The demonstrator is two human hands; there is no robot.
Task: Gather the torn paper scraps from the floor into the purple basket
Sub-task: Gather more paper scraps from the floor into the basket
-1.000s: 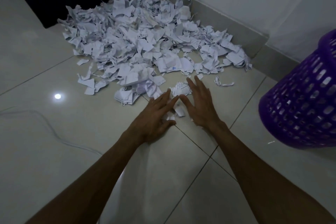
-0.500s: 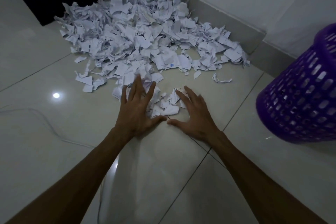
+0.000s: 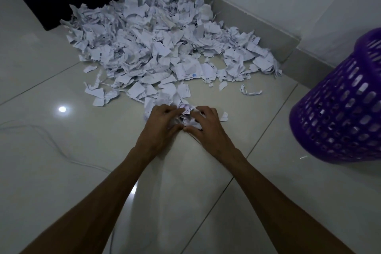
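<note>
- White paper scraps [image 3: 156,47] lie heaped in the upper middle of the frame, banked against the skirting [image 3: 257,27] where floor meets wall; a thin fringe trails toward the centre.
- At the centre, the left hand [image 3: 162,123] and right hand [image 3: 206,123] meet over a small clump [image 3: 186,116] at the pile's near edge. Fingers of both are curled inward around it, thumbs nearly touching underneath, so the loose bits get squeezed into one wad rather than slipping out.
- Both hands sit low on the tile [image 3: 61,171], likely because flat scraps must be scraped up from beneath.
- One stray scrap [image 3: 224,116] lies just beside the right hand, outside the grasp; a curled strip [image 3: 250,91] sits apart, right of centre.
- The purple basket [image 3: 340,109] stands at the right edge, tilted in this wide view, close by the right arm so each handful has a short trip. A few pale bits show through its slots.
- Judging by the heap, most of the job remains.
- A pale cord [image 3: 41,142] snakes across the floor at left.
</note>
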